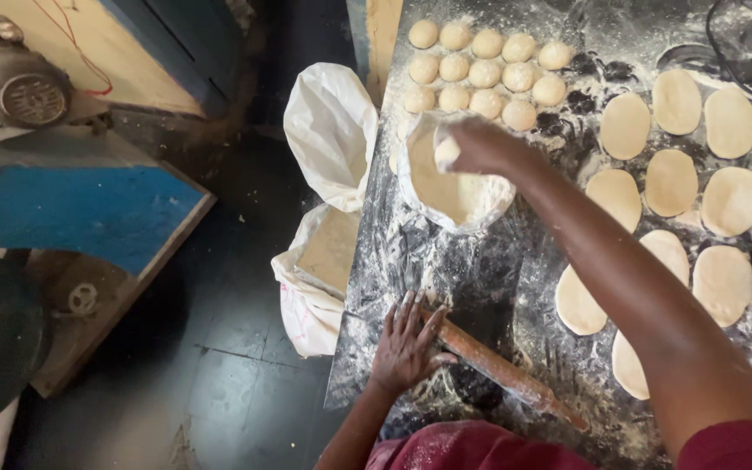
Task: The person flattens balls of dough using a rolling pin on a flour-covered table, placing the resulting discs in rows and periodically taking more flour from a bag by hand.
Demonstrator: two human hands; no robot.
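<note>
Dark worktop [472, 270] dusted white with flour, above a dark floor with 2 white sacks [328, 130] against the table's edge. Right hand [472, 144] reaching over the flour bag [454, 187], fingers closed around a dough ball [446, 153] held just above the flour. Left hand [406, 344] spread flat, fingers loose, resting on the near end of the wooden rolling pin [502, 370]. Rows of dough balls [485, 70] at the far edge; flattened rounds [672, 183] spread out to the right. Best handled, by the look of it, with a light, even coating all round, surplus shaken off over the bag, pin kept steady under the flat palm and a bare floured patch kept free beside it.
</note>
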